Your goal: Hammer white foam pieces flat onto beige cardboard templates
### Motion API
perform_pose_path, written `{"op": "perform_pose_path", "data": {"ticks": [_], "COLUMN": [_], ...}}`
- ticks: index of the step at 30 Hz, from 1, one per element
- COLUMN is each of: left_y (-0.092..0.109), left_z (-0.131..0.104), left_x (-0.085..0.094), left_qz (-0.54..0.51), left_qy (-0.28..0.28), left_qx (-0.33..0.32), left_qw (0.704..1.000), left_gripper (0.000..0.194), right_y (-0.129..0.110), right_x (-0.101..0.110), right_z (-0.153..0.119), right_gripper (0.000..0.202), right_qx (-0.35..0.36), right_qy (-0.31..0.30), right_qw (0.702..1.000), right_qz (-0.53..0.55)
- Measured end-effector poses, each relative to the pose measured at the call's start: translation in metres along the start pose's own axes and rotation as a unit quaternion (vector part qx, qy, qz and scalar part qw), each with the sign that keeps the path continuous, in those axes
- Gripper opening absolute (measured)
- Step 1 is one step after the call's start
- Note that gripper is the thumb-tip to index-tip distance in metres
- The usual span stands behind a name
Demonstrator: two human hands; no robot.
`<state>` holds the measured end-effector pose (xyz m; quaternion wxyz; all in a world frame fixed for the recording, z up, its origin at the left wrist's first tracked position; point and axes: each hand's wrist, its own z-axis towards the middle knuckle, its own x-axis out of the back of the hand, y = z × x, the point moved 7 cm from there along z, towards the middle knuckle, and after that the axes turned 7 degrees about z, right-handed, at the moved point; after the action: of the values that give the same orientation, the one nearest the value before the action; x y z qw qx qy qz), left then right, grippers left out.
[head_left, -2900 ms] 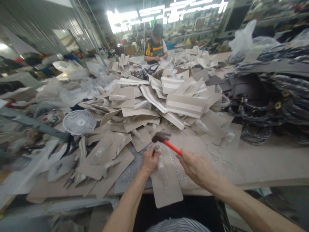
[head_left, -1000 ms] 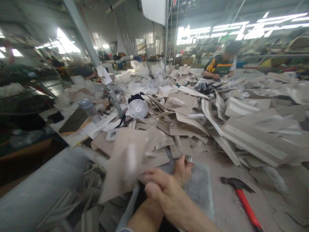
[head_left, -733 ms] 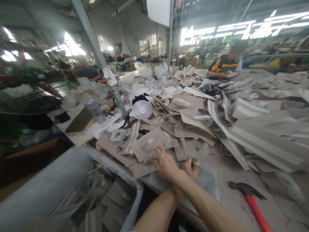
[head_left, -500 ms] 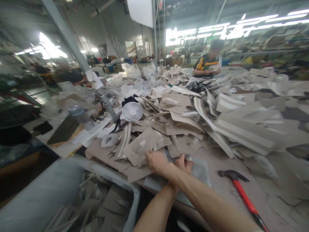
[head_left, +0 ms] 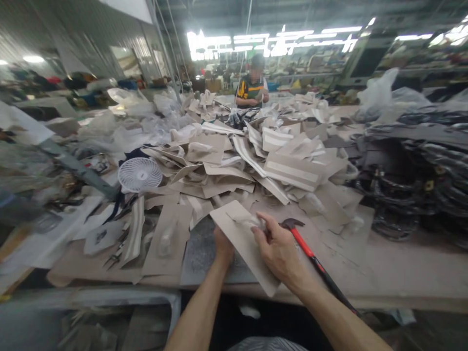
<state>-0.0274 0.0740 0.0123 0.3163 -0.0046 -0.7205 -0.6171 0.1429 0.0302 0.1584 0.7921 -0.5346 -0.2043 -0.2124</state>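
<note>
A flat beige panel (head_left: 237,239) with a small clear plastic piece on its face is held tilted above the table's front edge. My left hand (head_left: 224,243) grips its left side, with the fingers mostly hidden behind it. My right hand (head_left: 278,243) is over the panel's right part, thumb and forefinger curled close together by the plastic piece; whether they pinch it is too blurred to tell. Under the panel lies a grey plate (head_left: 199,256). A hammer (head_left: 309,251) with a red and black handle rests just right of my right hand.
Beige panels (head_left: 212,180) are heaped across the middle. A white round fan (head_left: 140,174) stands at left, near a metal post (head_left: 76,168). Dark wrapped items (head_left: 395,170) are piled at right. A grey bin (head_left: 175,304) is below left. Across the table is a person (head_left: 252,90).
The view has swung right. My arms have uncrossed, and a panel is now lifted between my hands. Another panel lies left of the grey plate.
</note>
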Motion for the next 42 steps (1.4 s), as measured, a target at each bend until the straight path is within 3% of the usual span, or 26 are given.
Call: {"op": "perform_pose_path", "data": {"ticks": [3,6,9,14,18,23,26,28,31,33,37,39,40,42], "left_y": [-0.017,-0.027,-0.014,0.012,0.015,0.004,0.003,0.004,0.004,0.004,0.003,0.004,0.006,0.012], "left_z": [0.006,0.009,0.009,0.001,-0.001,0.002,0.003,0.003,0.002,0.002,0.003,0.004,0.003,0.002], "left_x": [0.017,0.027,0.024,-0.010,-0.032,-0.036,-0.036,-0.036,-0.039,-0.041,-0.037,-0.035,-0.035,-0.040], "left_qz": [-0.178,-0.261,-0.241,-0.217,-0.209,-0.192,-0.187,-0.182,-0.176,-0.172,-0.152,-0.136,-0.124,-0.094], "left_qy": [0.082,0.111,0.056,-0.087,-0.140,-0.143,-0.150,-0.152,-0.153,-0.156,-0.154,-0.157,-0.159,-0.165], "left_qx": [0.002,-0.005,-0.042,-0.071,-0.083,-0.075,-0.084,-0.090,-0.094,-0.096,-0.105,-0.117,-0.126,-0.145], "left_qw": [0.981,0.959,0.968,0.970,0.964,0.968,0.967,0.967,0.968,0.968,0.971,0.971,0.971,0.971], "left_gripper": [0.022,0.033,0.034,0.035,0.032,0.032,0.032,0.030,0.027,0.027,0.025,0.023,0.022,0.021], "right_y": [0.049,0.078,0.084,0.080,0.079,0.080,0.100,0.124,0.168,0.188,0.199,0.200,0.201,0.197], "right_x": [-0.007,-0.034,-0.053,-0.066,-0.067,-0.037,0.003,0.028,0.052,0.059,0.060,0.056,0.053,0.045], "right_z": [-0.030,-0.057,-0.072,-0.080,-0.083,-0.072,-0.062,-0.060,-0.067,-0.076,-0.080,-0.079,-0.080,-0.085], "right_gripper": [0.041,0.041,0.043,0.043,0.044,0.042,0.039,0.038,0.033,0.027,0.014,0.006,0.006,0.010], "right_qx": [-0.051,-0.080,-0.083,-0.065,-0.078,-0.068,-0.046,-0.061,-0.143,-0.182,-0.236,-0.310,-0.364,-0.464], "right_qy": [0.011,-0.031,-0.062,-0.094,-0.107,-0.069,-0.005,0.009,-0.060,-0.110,-0.123,-0.124,-0.128,-0.140], "right_qw": [0.998,0.995,0.993,0.992,0.991,0.995,0.993,0.974,0.924,0.902,0.915,0.926,0.919,0.868], "right_qz": [-0.032,-0.050,-0.050,-0.045,-0.025,-0.012,-0.110,-0.219,-0.349,-0.375,-0.304,-0.177,-0.080,0.112]}}
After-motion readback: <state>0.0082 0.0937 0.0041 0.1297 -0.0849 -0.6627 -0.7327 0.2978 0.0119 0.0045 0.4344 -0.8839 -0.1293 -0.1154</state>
